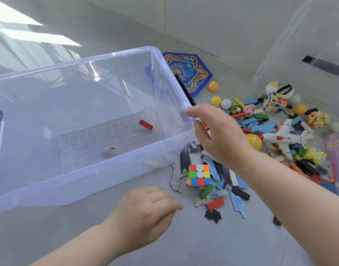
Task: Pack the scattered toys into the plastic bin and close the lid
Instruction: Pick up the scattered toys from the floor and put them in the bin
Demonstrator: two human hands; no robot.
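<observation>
1. Both hands are out over the floor: my right hand (pixel 220 135) has its fingers curled on the near right corner of the plastic bin (pixel 99 181), gripping the rim.
2. My left hand (pixel 145 214) hovers low and blurred, fingers loosely curled; I cannot tell whether it has anything in it.
3. Left of my right hand, the bin stands open, with a red block (pixel 145 124) and a small white-and-red piece (pixel 112 147) lying on its bottom.
4. Between my hands lies a bright puzzle cube (pixel 199 175) on scattered puzzle pieces (pixel 237 203).
5. Right of my right hand the toys spread out: a toy plane (pixel 285 139), a second cube (pixel 275 102), orange balls (pixel 213 86) and coloured blocks.
6. Beyond my right hand, just beside the bin, lies a blue game board (pixel 189 72).
7. Far right, a clear lid (pixel 307 45) leans up, well apart from the bin.
</observation>
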